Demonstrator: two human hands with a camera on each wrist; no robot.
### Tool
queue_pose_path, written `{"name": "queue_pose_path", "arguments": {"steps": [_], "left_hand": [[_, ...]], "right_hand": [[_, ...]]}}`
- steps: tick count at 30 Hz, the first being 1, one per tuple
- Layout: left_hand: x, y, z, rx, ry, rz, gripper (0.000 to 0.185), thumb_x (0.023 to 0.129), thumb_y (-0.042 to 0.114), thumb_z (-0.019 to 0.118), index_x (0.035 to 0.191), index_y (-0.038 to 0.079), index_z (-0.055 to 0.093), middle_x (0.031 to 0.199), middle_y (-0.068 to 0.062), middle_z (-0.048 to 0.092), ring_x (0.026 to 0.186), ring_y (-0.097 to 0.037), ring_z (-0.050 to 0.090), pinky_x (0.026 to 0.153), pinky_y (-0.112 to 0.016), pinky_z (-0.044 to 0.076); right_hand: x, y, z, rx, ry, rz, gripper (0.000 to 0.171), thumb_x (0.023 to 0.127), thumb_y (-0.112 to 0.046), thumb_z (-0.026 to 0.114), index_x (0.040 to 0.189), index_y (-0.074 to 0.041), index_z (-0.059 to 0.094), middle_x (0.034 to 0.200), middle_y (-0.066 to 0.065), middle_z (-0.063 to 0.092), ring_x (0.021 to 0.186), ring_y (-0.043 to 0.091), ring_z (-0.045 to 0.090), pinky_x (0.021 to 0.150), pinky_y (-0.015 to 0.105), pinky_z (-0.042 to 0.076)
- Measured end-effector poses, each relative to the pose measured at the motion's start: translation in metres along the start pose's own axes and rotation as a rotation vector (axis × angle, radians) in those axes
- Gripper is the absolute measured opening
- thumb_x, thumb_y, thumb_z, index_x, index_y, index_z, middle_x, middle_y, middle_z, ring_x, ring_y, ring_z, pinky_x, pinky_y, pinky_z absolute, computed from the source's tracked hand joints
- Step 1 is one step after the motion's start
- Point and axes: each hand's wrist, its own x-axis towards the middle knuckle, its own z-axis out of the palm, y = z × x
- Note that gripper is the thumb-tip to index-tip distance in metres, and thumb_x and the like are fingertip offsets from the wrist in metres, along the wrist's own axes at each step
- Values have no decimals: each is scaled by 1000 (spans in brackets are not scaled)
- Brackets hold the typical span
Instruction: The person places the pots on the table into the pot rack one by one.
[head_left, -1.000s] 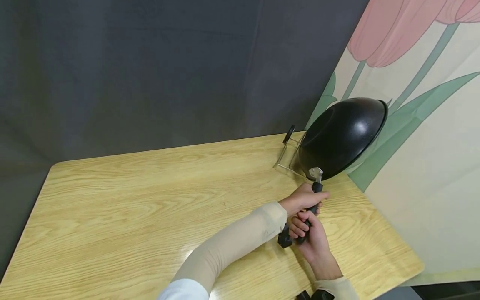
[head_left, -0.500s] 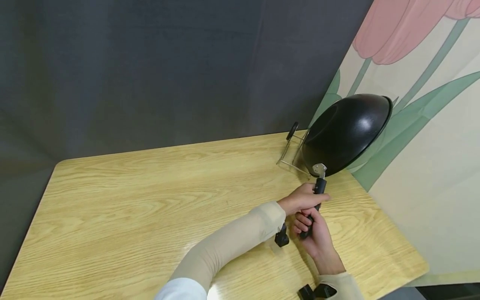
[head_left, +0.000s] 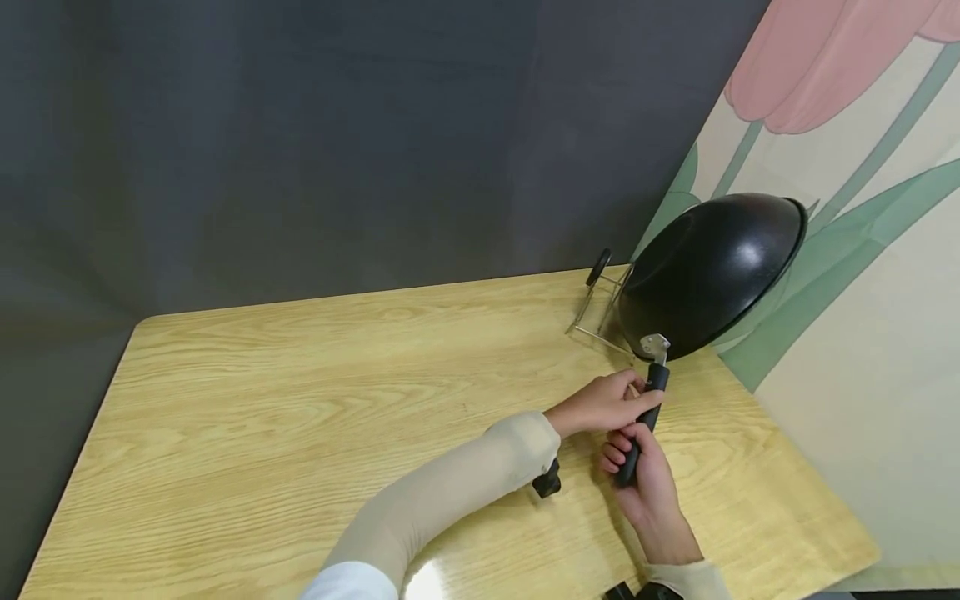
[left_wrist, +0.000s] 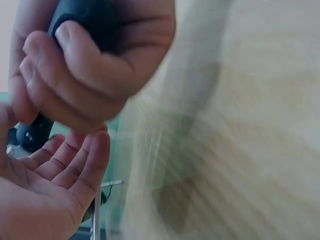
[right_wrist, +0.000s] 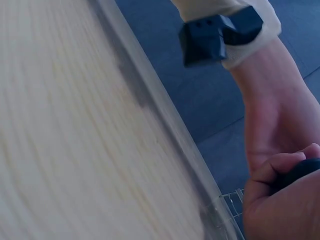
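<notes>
A black wok [head_left: 712,271] stands tilted on its side at the back right of the table, its rounded underside towards me. Its dark handle [head_left: 657,377] points down towards me from a metal bracket. My right hand [head_left: 648,483] grips the lower end of this handle. Just above it, my left hand [head_left: 603,404] is at the handle's upper part, thumb lying across it. In the left wrist view, the left fingers [left_wrist: 82,165] are nearly straight and loose below the handle. The right wrist view has the right hand [right_wrist: 285,200] curled round the handle.
A wire rack [head_left: 600,312] with a black loop stands at the wok's left, partly hidden by it. The wood-grain table [head_left: 300,417] ends in a rounded right corner. A dark curtain [head_left: 337,150] hangs behind, a flower-patterned one [head_left: 847,333] at the right.
My left hand has loosened and drawn slightly left off the handle. My right hand keeps its grip. Wok, rack and table all shift right in the head view, as the camera turns.
</notes>
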Motion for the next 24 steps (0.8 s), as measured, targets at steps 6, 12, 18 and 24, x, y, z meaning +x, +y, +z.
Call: {"name": "queue_pose_path", "arguments": {"steps": [6, 12, 18, 24], "left_hand": [[-12, -11, -20, 116, -6, 48, 34, 107, 48, 50, 124, 19, 59, 86, 8, 61, 74, -6, 59, 66, -20, 47], [-27, -24, -45, 233, 11, 59, 38, 107, 50, 49, 126, 19, 61, 99, 9, 64, 87, -4, 60, 72, -21, 48], [-47, -33, -67, 438, -51, 82, 44, 108, 49, 48, 132, 17, 66, 117, 7, 68, 97, -3, 62, 80, -23, 50], [-73, -41, -88, 566, -54, 100, 52, 108, 48, 47, 145, 12, 58, 128, -2, 66, 93, -5, 64, 80, -26, 53]], "right_hand": [[2, -3, 1, -50, 65, 22, 16, 110, -9, 31, 97, -13, 39, 71, -6, 41, 58, 7, 33, 53, 17, 31], [6, -4, 3, -84, 103, 26, 20, 111, -11, 33, 91, -13, 37, 73, -7, 42, 58, 5, 38, 53, 16, 34], [5, -5, 2, -128, 128, 0, 14, 111, -12, 34, 96, -12, 36, 79, -5, 43, 61, 6, 39, 54, 16, 33], [5, -7, 5, -228, 224, -57, 7, 109, -10, 40, 116, -11, 41, 91, -4, 52, 67, 8, 49, 56, 19, 39]]}}
